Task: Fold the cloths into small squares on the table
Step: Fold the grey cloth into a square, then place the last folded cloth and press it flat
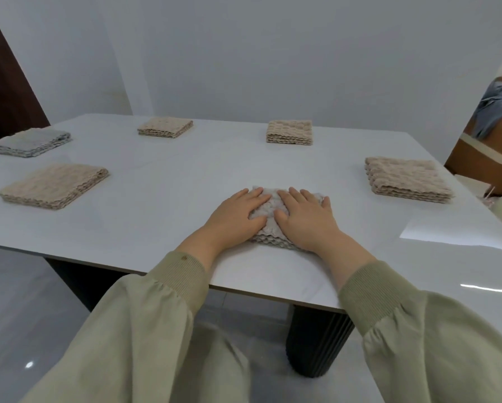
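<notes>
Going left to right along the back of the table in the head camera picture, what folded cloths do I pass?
Grey textured folded cloth → flat beige textured folded cloth → thicker beige bumpy folded cloth.

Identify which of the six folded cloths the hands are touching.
The middle cloth at the front edge of the table: the left hand and right hand lie flat on it, while every other one sits untouched farther back.

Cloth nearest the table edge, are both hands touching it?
Touching. The head view shows the left hand and the right hand lying flat on top of the cloth, with no gap.
</notes>
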Demonstrator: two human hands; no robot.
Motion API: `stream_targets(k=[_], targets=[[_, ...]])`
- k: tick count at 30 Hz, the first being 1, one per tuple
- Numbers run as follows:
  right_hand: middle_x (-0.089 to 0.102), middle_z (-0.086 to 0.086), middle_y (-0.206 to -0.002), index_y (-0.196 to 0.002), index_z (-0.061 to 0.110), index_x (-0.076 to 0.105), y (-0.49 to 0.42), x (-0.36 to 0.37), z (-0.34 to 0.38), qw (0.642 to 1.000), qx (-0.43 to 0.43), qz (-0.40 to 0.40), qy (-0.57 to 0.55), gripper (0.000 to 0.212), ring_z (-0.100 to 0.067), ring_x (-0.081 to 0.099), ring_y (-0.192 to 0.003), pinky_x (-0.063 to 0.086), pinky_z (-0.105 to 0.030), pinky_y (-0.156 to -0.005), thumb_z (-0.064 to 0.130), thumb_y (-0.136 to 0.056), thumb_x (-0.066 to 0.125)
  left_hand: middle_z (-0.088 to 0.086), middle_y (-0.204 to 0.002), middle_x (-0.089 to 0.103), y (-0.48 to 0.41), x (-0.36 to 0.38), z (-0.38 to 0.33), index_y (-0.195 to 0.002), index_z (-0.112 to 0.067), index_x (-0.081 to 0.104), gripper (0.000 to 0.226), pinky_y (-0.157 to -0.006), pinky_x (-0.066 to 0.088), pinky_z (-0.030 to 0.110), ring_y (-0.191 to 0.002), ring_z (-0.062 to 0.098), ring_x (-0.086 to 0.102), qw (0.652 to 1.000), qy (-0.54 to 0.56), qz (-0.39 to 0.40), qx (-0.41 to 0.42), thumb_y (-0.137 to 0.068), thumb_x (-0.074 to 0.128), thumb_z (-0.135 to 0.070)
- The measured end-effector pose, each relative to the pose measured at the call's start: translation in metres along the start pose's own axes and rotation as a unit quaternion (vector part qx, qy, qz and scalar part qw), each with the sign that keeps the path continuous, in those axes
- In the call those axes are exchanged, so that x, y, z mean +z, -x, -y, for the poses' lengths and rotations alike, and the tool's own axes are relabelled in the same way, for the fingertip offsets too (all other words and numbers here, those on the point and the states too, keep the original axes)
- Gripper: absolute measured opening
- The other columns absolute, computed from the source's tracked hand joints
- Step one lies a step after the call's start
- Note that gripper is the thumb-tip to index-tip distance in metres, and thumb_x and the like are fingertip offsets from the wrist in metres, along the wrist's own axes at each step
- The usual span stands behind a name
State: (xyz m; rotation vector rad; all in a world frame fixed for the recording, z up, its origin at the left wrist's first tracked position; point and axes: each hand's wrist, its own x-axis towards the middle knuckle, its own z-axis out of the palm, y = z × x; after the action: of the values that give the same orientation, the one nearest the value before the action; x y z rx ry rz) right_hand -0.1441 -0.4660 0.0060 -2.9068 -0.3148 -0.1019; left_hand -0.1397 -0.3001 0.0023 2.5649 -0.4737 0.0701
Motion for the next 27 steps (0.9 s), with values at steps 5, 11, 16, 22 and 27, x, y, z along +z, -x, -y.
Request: stream_targets(k=[5, 11, 16, 22, 27], targets=[[0.012, 0.0, -0.159, -0.15, 0.025, 0.015, -0.003, 0.0, 0.0, 1.0, 0.001, 0.009, 0.002, 0.058, -0.02, 0.007, -0.145, 0.0, -0.056, -0.114, 0.046, -0.097, 0.021, -0.01, -0.152, 0.03, -0.004, -0.006, -0.002, -0.138, -0.026, 0.046, 0.044, -0.116, 0.017, 0.025, -0.139, 0.005, 0.026, 0.985, 0.164, -0.007, -0.055, -0.094, 0.051, -0.022], [0.012, 0.001, -0.158, -0.149, 0.024, 0.016, -0.009, 0.005, 0.002, 1.0, 0.019, -0.001, 0.003, 0.058, -0.02, 0.008, -0.145, 0.0, -0.061, -0.111, 0.049, -0.097, 0.021, -0.012, -0.152, 0.027, -0.012, -0.008, 0.004, -0.142, -0.025, 0.039, 0.045, -0.104, 0.016, 0.012, -0.135, -0.002, 0.024, 0.986, 0.158, -0.004, -0.058, -0.098, 0.046, -0.023], [0.002, -0.004, -0.16, -0.15, 0.019, 0.014, -0.007, -0.001, 0.005, 0.998, 0.025, 0.007, -0.059, 0.06, -0.021, 0.001, -0.146, 0.001, -0.055, -0.114, 0.046, -0.097, 0.025, -0.007, -0.156, 0.019, -0.009, -0.003, -0.001, -0.146, -0.021, 0.032, 0.047, -0.113, 0.012, 0.02, -0.142, 0.006, 0.018, 0.995, 0.078, -0.018, -0.052, -0.1, 0.04, -0.023], [-0.005, -0.006, -0.159, -0.15, 0.015, 0.012, -0.001, -0.018, -0.004, 0.989, 0.089, 0.056, -0.1, 0.084, -0.022, -0.007, -0.146, -0.002, -0.047, -0.116, 0.058, -0.08, 0.0, -0.002, -0.159, 0.008, -0.009, -0.009, -0.012, -0.149, -0.019, 0.023, 0.054, -0.119, 0.008, 0.035, -0.146, 0.015, 0.007, 0.995, 0.055, 0.014, -0.085, -0.098, 0.03, -0.036], [-0.002, -0.008, -0.159, -0.151, 0.014, 0.008, -0.004, -0.029, -0.007, 0.986, 0.083, 0.125, -0.071, 0.083, -0.023, -0.005, -0.146, -0.004, -0.042, -0.117, 0.057, -0.081, -0.001, -0.003, -0.159, -0.003, -0.013, -0.015, -0.019, -0.151, -0.022, 0.008, 0.055, -0.119, 0.003, 0.037, -0.146, 0.017, -0.001, 0.989, 0.008, 0.109, -0.103, -0.101, 0.028, -0.035]])
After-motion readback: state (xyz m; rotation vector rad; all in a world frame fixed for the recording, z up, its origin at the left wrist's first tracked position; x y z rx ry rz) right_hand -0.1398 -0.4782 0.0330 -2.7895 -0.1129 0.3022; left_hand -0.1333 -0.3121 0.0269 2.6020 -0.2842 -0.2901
